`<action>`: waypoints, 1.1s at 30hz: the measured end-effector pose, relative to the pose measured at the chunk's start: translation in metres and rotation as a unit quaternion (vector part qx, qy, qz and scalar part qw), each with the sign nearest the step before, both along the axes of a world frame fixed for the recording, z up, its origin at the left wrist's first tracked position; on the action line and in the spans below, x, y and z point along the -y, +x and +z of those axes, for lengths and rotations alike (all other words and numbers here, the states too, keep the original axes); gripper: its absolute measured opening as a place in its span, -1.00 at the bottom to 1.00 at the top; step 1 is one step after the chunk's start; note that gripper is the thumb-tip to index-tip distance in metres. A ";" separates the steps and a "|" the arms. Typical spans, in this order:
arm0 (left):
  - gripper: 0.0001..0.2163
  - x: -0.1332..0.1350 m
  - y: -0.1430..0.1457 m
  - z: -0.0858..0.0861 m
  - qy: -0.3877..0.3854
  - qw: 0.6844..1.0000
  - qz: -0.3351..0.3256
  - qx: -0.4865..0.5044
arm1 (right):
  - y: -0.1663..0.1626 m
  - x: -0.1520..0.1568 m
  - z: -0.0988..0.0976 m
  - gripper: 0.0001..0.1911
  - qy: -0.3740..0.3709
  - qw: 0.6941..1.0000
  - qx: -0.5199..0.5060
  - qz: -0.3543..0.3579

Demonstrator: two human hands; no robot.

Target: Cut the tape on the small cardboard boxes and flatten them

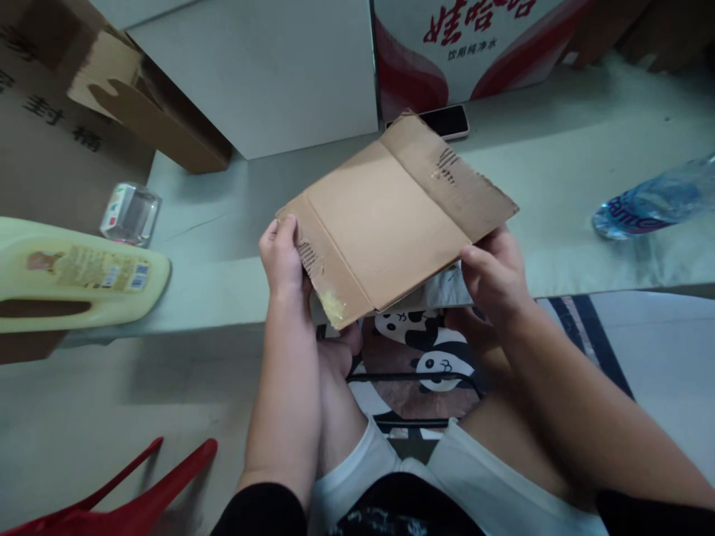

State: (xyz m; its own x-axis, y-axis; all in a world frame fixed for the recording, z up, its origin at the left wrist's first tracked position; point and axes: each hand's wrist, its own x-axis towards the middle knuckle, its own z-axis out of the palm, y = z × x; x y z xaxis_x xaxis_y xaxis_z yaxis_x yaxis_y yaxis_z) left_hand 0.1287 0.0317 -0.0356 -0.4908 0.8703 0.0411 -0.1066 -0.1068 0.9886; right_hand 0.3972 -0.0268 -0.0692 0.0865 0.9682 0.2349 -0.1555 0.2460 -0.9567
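A creased brown cardboard sheet point(385, 208) is held up, tilted, over the edge of a pale ledge. At its left end my left hand point(282, 253) pinches the narrow flap, thumb on top and the other fingers underneath. My right hand point(494, 268) grips the near right edge in the same way, its fingers mostly hidden below. Dark printed lines mark both end flaps, and a yellowish glossy patch covers the near left corner. Partly behind the sheet's far corner lies a phone point(447, 121).
The pale ledge point(564, 171) carries a clear water bottle point(642, 205) on the right. To the left are a yellow jug point(83, 275), a small clear container point(131, 214) and an open carton point(161, 119). A white-and-red box point(474, 52) stands behind. Red legs point(139, 491) show on the floor.
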 end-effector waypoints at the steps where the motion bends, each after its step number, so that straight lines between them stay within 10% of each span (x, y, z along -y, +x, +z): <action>1: -0.69 0.001 0.001 0.001 0.014 1.000 -0.010 0.021 | 0.000 0.001 0.000 -0.38 0.002 1.000 0.020 0.012; 12: -0.54 0.026 0.019 0.030 -0.023 0.964 -0.238 0.115 | 0.001 0.000 -0.006 -0.34 0.007 0.993 0.120 0.017; 23: -0.45 0.019 0.016 0.016 -0.049 0.965 -0.229 0.113 | 0.007 0.003 0.015 -0.35 0.004 0.954 0.251 -0.167; 33: -0.54 0.009 0.011 0.008 -0.034 0.976 -0.196 0.088 | 0.003 0.002 0.013 -0.59 -0.077 0.985 0.046 -0.146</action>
